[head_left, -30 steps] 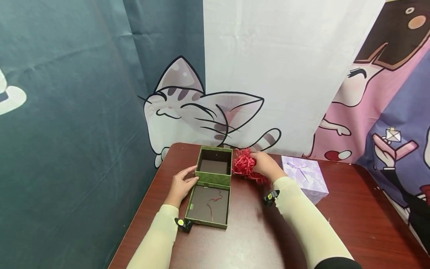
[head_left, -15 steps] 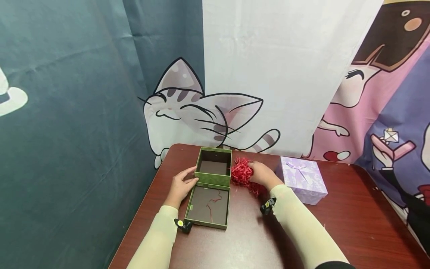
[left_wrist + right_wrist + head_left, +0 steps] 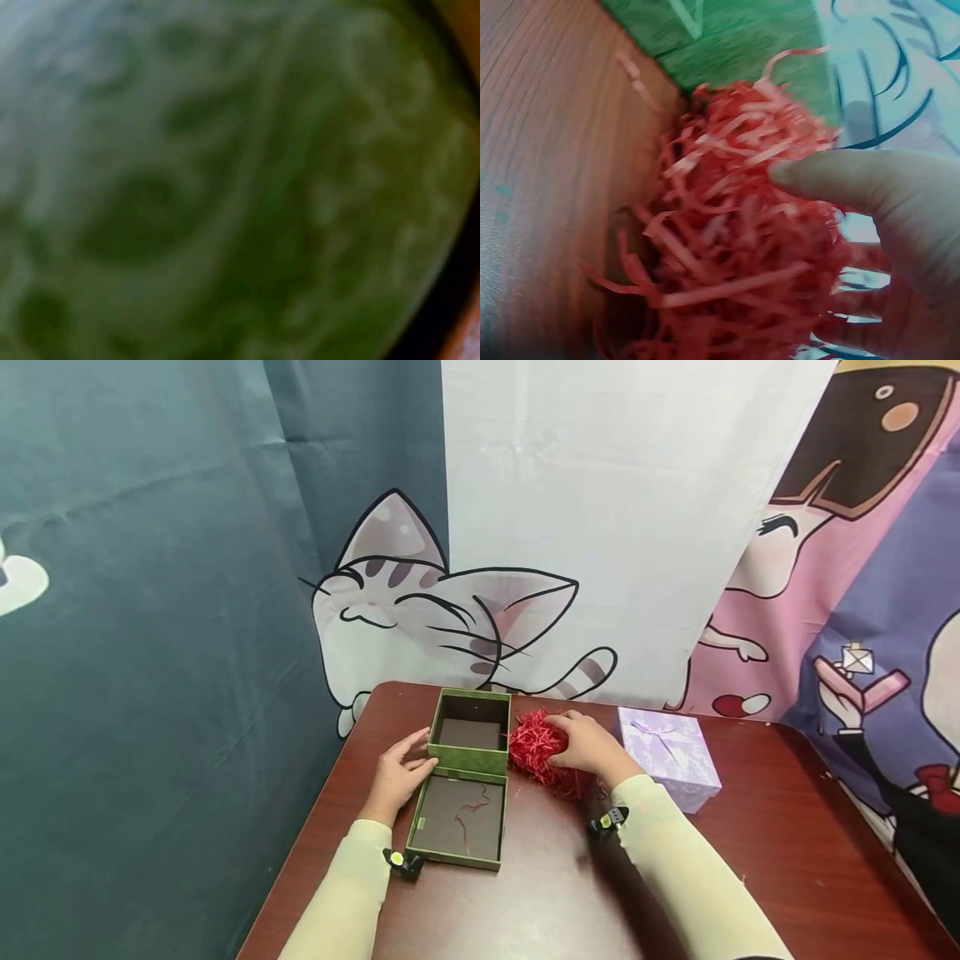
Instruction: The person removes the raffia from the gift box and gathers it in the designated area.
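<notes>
The right hand (image 3: 588,745) curled its fingers and thumb (image 3: 840,180) round a wad of red shredded paper (image 3: 536,750), which lay on the table just at the 3 o'clock side of the green box (image 3: 469,731). The left hand (image 3: 400,772) lay with fingers nearly straight, fingertips touching the box's 9 o'clock wall. The box's lid (image 3: 459,822) lay open-side-up at 6 o'clock of it, a few red strands inside. A lilac gift box (image 3: 670,754) stood at 3 o'clock of the right hand. All sat on a dark wooden table (image 3: 780,860); cartoon-printed curtains (image 3: 450,610) hung behind
</notes>
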`<state>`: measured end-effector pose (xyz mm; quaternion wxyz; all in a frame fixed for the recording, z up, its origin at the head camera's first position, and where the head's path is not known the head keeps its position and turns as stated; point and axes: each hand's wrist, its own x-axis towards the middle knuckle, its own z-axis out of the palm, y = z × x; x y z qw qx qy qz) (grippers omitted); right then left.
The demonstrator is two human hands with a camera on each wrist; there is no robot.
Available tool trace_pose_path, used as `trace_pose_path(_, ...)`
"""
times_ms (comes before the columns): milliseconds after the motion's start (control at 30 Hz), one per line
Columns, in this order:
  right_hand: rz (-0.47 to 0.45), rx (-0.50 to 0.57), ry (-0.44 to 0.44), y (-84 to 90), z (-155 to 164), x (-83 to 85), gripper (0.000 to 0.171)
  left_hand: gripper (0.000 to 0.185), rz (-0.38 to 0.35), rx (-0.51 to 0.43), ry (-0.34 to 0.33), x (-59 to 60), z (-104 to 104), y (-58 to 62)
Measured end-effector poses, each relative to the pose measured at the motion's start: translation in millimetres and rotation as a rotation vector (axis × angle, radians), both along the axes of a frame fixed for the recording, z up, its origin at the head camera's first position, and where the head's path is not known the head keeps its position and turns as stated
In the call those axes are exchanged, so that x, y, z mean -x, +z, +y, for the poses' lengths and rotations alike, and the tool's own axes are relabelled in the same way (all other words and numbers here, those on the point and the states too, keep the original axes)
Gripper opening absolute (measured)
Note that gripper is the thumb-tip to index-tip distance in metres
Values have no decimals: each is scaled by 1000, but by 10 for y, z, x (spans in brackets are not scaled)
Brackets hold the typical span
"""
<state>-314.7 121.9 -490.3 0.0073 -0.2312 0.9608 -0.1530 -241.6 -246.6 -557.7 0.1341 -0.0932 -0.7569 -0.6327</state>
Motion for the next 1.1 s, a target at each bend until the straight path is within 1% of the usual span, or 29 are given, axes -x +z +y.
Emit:
trace_pose_path(100,5,36,20,105,84,-80,88,63,15,28,-13,-83,30,141)
trace_pose_path(200,35,91,33,177,191,-168,84,67,38,25,-18,-167,46,298)
trace_pose_path(300,110,169,51,236,314,-289,73,68,79,18,16,-189,38,350)
trace_pose_path(433,244,295,55,282,537,-464,55,63,110,23,96,-228,31,415)
trace_pose_path(500,313,346,33,275,680,-532,48,61,137,17,129,-240,38,436)
trace_pose_path(567,377,389,-3,249,846,-585,44,58,166,12,153,-233,54,426)
trace_pose_path(633,434,414,-51,219,1020,-628,41,57,202,12,157,-220,95,412)
trace_pose_path(733,493,448,-134,169,1278,-681,39,57,246,52,148,-220,217,428)
trace_pose_path(833,510,481,-212,127,1504,-733,39,58,290,108,119,-259,406,506)
trace_pose_path(900,505,507,-249,91,1636,-761,41,59,317,159,106,-282,545,562)
trace_pose_path(1000,470,535,-306,26,1799,-799,45,61,349,216,77,-308,759,636)
trace_pose_path(1100,429,544,-351,-56,1925,-837,48,64,363,240,28,-338,973,688)
